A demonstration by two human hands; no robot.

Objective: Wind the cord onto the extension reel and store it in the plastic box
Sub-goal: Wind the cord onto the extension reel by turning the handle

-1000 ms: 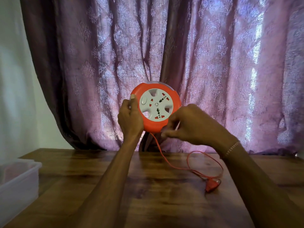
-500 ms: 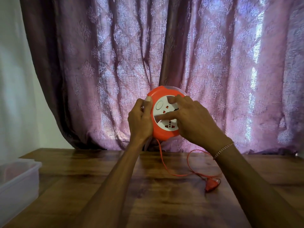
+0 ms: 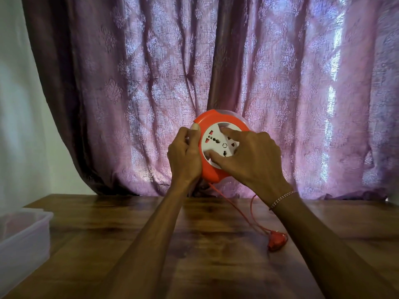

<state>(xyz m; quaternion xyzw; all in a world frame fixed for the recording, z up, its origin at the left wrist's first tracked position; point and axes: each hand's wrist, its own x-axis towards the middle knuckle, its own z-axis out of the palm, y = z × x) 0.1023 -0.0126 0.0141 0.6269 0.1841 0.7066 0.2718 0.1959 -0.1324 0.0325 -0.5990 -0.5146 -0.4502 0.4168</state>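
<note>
I hold a round orange extension reel (image 3: 216,121) with a white socket face upright above the wooden table (image 3: 194,255). My left hand (image 3: 183,156) grips its left rim, thumb on the front edge. My right hand (image 3: 252,160) lies over the white face with its fingers pressed into the recesses. A thin orange cord (image 3: 239,212) hangs from the reel's underside down to the table and ends in an orange plug (image 3: 277,240) lying to the right. My right forearm hides part of the cord loop.
A translucent plastic box (image 3: 23,238) sits at the table's left edge, open on top. A purple patterned curtain (image 3: 151,83) hangs right behind the table. A pale wall shows at the far left.
My right hand moved from pinching the cord below the reel onto the white face. The face has turned and the reel shifted slightly right. The cord loop on the table has shortened.
</note>
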